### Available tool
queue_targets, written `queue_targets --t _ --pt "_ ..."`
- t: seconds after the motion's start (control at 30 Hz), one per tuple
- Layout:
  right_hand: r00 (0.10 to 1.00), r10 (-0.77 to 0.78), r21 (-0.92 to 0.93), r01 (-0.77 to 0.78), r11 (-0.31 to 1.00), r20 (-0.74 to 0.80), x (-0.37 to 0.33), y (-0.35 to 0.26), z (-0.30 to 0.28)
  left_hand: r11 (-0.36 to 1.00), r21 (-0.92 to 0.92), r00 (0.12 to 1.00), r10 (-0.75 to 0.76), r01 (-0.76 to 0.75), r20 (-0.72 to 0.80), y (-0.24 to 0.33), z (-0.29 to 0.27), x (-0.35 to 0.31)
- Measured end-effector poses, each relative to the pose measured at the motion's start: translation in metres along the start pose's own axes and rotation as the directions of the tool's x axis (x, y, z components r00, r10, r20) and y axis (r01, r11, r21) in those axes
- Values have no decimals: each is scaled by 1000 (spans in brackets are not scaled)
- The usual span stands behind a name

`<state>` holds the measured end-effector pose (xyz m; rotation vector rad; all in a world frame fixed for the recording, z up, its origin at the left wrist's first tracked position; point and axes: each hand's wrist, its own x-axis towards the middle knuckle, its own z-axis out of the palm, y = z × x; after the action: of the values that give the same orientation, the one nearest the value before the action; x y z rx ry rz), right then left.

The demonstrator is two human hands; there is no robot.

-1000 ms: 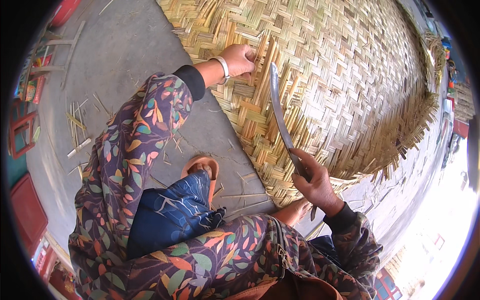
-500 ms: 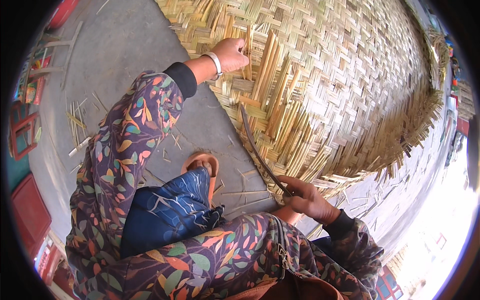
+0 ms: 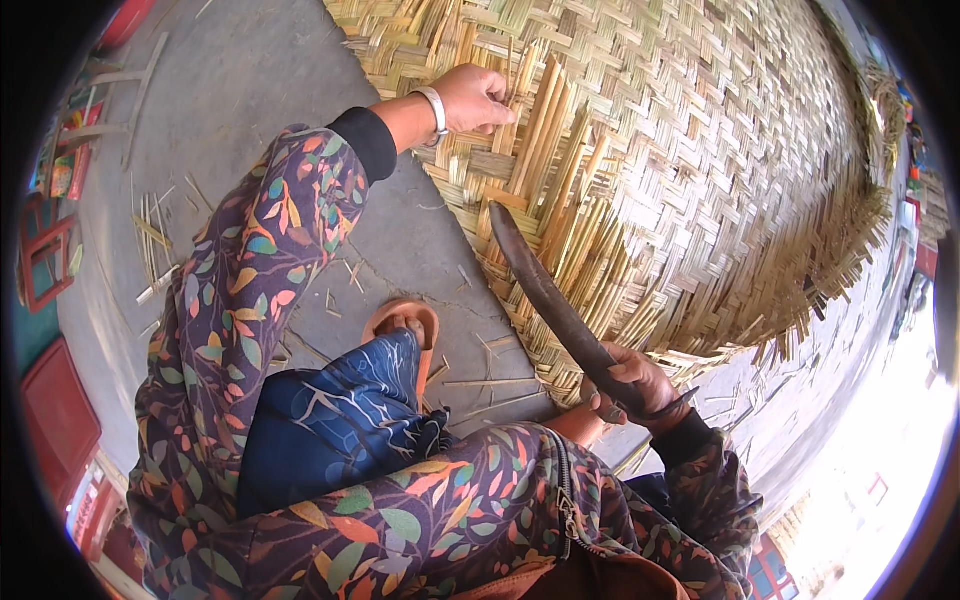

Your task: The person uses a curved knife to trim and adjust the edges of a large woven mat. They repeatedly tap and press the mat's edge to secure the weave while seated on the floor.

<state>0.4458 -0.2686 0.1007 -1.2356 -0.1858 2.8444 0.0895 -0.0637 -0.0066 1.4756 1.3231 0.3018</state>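
Note:
A large woven bamboo mat (image 3: 700, 150) spreads across the upper right, with a row of loose strip ends (image 3: 590, 260) standing up near its corner. My left hand (image 3: 468, 98) is over the mat's left edge, its fingertips pinched on a thin bamboo strip (image 3: 513, 65) that sticks up there. Low at the mat's near corner, my right hand (image 3: 640, 385) is closed around a dark curved knife (image 3: 555, 305). The blade points up and left, its broad flat side showing, and its tip lies over the strip ends below my left hand.
My sandalled foot (image 3: 405, 325) rests on the grey concrete floor (image 3: 250, 80) beside the mat. Cut bamboo slivers (image 3: 150, 240) litter the floor. Along the left rim are a wooden frame (image 3: 120, 100) and red furniture (image 3: 60, 415). The mat's right edge (image 3: 850, 240) curls up with frayed ends.
The knife has turned in my right hand, from its thin edge to its broad flat side. My left hand has shifted slightly to the right and up.

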Motion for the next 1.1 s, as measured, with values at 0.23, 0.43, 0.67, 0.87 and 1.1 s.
queue_targets --t 0.23,0.43,0.67,0.87,1.1 --pt "1000 -2 82 4 997 -24 7 2 8 955 250 960 210 -160 -188 0 16 -4" --pt "993 -34 -69 26 997 -116 -4 -17 34 942 283 924 259 -178 -281 1 19 -7" --pt "963 -121 -366 24 930 -243 -21 -37 60 976 210 960 -2 64 -281 1 18 -2" --pt "843 -486 -788 131 602 -230 20 -74 63 945 254 948 -127 205 -293 -11 26 15" --pt "729 -657 -959 5 285 -191 62 -89 66 998 -33 964 -61 55 -260 -30 24 12"
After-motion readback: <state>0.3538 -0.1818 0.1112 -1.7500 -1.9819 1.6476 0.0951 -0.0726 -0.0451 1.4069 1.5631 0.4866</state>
